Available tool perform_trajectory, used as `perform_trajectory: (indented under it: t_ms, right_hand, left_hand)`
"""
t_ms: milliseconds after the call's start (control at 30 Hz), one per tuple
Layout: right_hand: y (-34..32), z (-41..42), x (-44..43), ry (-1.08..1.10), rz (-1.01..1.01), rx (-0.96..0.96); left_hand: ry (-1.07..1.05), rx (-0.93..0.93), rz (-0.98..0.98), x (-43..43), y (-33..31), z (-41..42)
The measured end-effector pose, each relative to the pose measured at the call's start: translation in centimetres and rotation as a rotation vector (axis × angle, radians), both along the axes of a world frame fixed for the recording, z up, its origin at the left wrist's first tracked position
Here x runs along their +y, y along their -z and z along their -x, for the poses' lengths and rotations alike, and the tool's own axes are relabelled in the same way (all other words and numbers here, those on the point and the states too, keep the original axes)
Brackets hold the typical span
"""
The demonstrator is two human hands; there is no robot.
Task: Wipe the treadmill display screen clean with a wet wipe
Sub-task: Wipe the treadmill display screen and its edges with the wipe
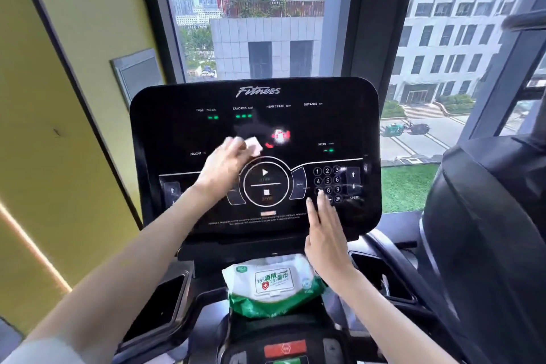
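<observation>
The treadmill's black display screen stands in front of me, with lit readouts, a round play/stop control and a number keypad. My left hand holds a small folded white wet wipe against the middle of the screen, just above the round control; the hand is motion-blurred. My right hand lies flat with straight fingers on the lower right of the console, fingertips at the bottom of the keypad.
A green-and-white pack of wet wipes rests on the ledge under the console. Cup-holder recesses flank it. A red stop button sits below. A yellow wall is at left, windows behind, a dark machine at right.
</observation>
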State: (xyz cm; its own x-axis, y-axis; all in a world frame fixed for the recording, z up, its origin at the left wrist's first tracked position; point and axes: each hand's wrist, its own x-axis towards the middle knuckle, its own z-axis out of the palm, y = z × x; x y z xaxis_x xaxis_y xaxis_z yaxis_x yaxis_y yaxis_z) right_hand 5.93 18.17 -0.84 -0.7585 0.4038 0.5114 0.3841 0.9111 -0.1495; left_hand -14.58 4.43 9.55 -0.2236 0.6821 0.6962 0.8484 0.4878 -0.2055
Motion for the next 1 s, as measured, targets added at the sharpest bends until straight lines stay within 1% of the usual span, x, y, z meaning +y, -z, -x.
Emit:
perform_trajectory:
  t_ms: [33,67,100,133,200,233,267,300,367,400,433,467,500,533,567,600,633,667,700,733,767,800,833,867,900,933,967,1000]
  right_hand:
    - [-0.2,0.2,0.3,0.009,0.009,0.010]
    - [-0.5,0.4,0.5,0.017,0.017,0.022]
    - [-0.7,0.7,0.7,0.023,0.028,0.030]
    - [-0.8,0.9,0.8,0.024,0.039,0.033]
    - [-1.1,1.0,1.5,-0.004,0.044,0.035]
    - [-1.3,0.8,2.1,-0.029,0.035,0.042]
    - [-1.4,0.6,2.8,-0.054,0.024,0.047]
    - [-1.6,0.3,3.5,-0.072,0.019,0.043]
    - [-1.9,-0.3,4.8,-0.054,0.024,0.043]
    - [-1.9,-0.5,5.4,-0.031,0.025,0.039]
    - [-1.8,-0.6,5.7,-0.010,0.029,0.031]
    - [-1.7,-0.7,5.9,0.006,0.041,0.029]
    - [-1.6,-0.9,6.2,0.019,0.056,0.029]
    - [-1.6,-1.0,6.5,0.021,0.062,0.024]
    - [-1.7,-1.2,6.8,0.014,0.056,0.017]
    - [-1.7,-1.3,7.1,-0.003,0.043,0.011]
    - [-1.8,-1.5,7.5,-0.026,0.032,0.011]
    - [-1.9,-1.5,7.8,-0.045,0.027,0.018]
    - [-2.1,-1.5,8.1,-0.053,0.025,0.032]
    - [-2.1,-1.4,8.4,-0.052,0.027,0.050]
    - [-2.0,-1.3,8.7,-0.046,0.033,0.062]
    - [-1.9,-1.2,9.0,-0.040,0.041,0.069]
    - [-1.8,-1.1,9.2,-0.037,0.046,0.075]
    - [-1.7,-1.0,9.5,-0.038,0.051,0.084]
    - [-1.7,-0.9,9.6,-0.039,0.060,0.094]
    - [-1.8,-0.7,9.8,-0.037,0.073,0.101]
    - [-1.8,-0.6,9.9,-0.029,0.084,0.109]
    - [-1.8,-0.5,9.9,-0.014,0.089,0.119]
  left_hand:
    - [-0.173,-0.249,-0.266,0.3,-0.6,-0.3]
    - [-0.304,-0.423,-0.404,1.1,-1.1,-1.7]
    - [-0.322,-0.479,-0.414,2.3,-1.2,-3.5]
    - [-0.247,-0.411,-0.232,3.7,-0.6,-5.0]
    - [0.133,-0.140,0.310,5.6,2.1,-6.2]
    - [0.237,-0.034,0.411,5.6,2.4,-6.0]
    - [0.265,-0.017,0.330,5.6,2.2,-5.2]
    - [0.243,-0.150,0.128,5.5,1.5,-4.4]
    - [-0.070,-0.526,-0.507,5.1,0.1,-2.4]
    - [-0.250,-0.596,-0.725,5.6,-0.5,-2.3]
    - [-0.361,-0.575,-0.816,6.3,-0.7,-2.7]
    - [-0.336,-0.548,-0.780,7.3,-0.8,-3.7]
    - [-0.195,-0.472,-0.566,8.7,-0.4,-4.6]
    - [0.040,-0.328,-0.244,9.9,0.8,-5.5]
    - [0.186,-0.148,0.018,10.4,1.3,-5.7]
    - [0.269,-0.064,0.105,10.7,0.8,-5.2]
    - [0.263,-0.120,0.022,11.1,0.2,-4.3]
    - [0.198,-0.276,-0.197,11.3,-0.7,-3.5]
    - [0.096,-0.470,-0.490,11.4,-1.8,-3.1]
    - [0.001,-0.553,-0.684,11.8,-2.3,-3.0]
    - [-0.029,-0.525,-0.689,12.3,-2.4,-3.3]
    - [0.039,-0.395,-0.505,12.9,-2.4,-4.0]
    - [0.169,-0.222,-0.194,13.4,-1.8,-5.0]
    - [0.278,0.008,0.094,13.4,-0.8,-5.7]
    - [0.318,0.182,0.240,13.0,-1.1,-5.7]
    - [0.276,0.197,0.257,12.8,-1.9,-5.3]
    - [0.186,0.077,0.121,13.0,-2.5,-4.7]
    - [0.068,-0.110,-0.133,13.4,-3.2,-4.2]
